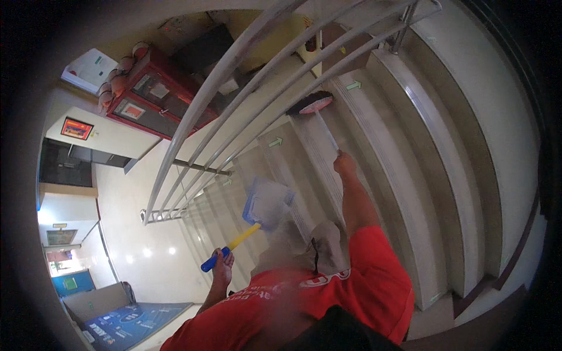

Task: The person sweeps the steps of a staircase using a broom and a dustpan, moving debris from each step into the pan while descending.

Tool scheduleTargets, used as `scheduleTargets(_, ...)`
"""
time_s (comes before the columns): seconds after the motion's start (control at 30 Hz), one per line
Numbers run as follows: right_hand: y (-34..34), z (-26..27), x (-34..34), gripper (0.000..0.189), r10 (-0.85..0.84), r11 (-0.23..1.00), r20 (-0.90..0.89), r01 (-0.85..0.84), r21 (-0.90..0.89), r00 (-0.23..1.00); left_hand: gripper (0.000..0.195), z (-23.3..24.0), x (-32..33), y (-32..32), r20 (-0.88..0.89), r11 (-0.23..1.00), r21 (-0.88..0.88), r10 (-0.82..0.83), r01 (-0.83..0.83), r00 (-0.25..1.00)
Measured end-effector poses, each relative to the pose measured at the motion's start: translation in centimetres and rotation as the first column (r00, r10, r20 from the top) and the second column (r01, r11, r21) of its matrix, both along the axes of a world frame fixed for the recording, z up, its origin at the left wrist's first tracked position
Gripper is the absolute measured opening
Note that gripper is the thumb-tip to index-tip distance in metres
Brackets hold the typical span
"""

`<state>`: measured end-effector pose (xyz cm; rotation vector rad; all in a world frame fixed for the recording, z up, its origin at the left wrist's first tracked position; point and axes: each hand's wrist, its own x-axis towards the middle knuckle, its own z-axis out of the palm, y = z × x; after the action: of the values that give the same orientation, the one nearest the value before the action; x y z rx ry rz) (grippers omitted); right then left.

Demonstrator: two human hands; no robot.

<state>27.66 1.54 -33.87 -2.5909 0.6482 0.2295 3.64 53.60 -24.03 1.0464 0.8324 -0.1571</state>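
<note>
My left hand (223,263) grips the blue end of a dustpan's yellow handle. The dustpan's pan (268,204), blue-rimmed and pale, is held over the lower steps in front of me. Ahead, my right hand (345,164) is closed around the thin handle of a broom (314,106). Its pink head with dark bristles rests against a stair tread (314,136), close to the lowest rail of the metal railing. A blur over the picture softens the pan's lower edge.
A metal stair railing (206,94) runs along the stairs' left side. Green arrow stickers (354,84) mark several steps. Beyond the railing stand a red cabinet (162,98) with several round-bottomed buckets (118,81) on top and a blue printed board (136,322). Higher steps (439,131) rise to the right.
</note>
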Motion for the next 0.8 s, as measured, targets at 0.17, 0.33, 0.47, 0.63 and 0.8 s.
scheduleTargets(0.17, 4.5, -1.4, -7.6, 0.045, -0.117, 0.990, -0.144, 0.127, 0.059, 0.983, 0.035, -7.9, 2.9, 4.6, 0.105, 0.978, -0.069, -0.188, 0.196, 0.977)
scheduleTargets(0.33, 7.9, -0.5, -24.7, 0.052, -0.151, 0.988, -0.211, 0.152, -0.011, 0.966, 0.037, -7.4, 5.8, 6.3, 0.031, 0.944, -0.007, -0.331, 0.331, 0.943)
scheduleTargets(0.47, 11.6, 6.3, -34.4, 0.047, -0.245, 0.969, -0.377, 0.239, -0.063, 0.893, 0.039, -9.3, 6.8, 7.0, 0.024, 0.950, -0.081, -0.300, 0.301, 0.954)
scheduleTargets(0.63, 15.0, 11.3, -37.9, 0.040, -0.422, 0.894, -0.338, 0.449, 0.001, 0.841, 0.039, -11.1, 5.2, 6.2, 0.023, 0.937, -0.090, -0.337, 0.338, 0.941)
scheduleTargets(0.8, 13.7, 9.6, -28.0, 0.038, -0.277, 0.954, -0.211, 0.294, 0.052, 0.937, 0.038, -10.7, 4.6, 6.2, 0.004, 0.916, -0.092, -0.392, 0.391, 0.920)
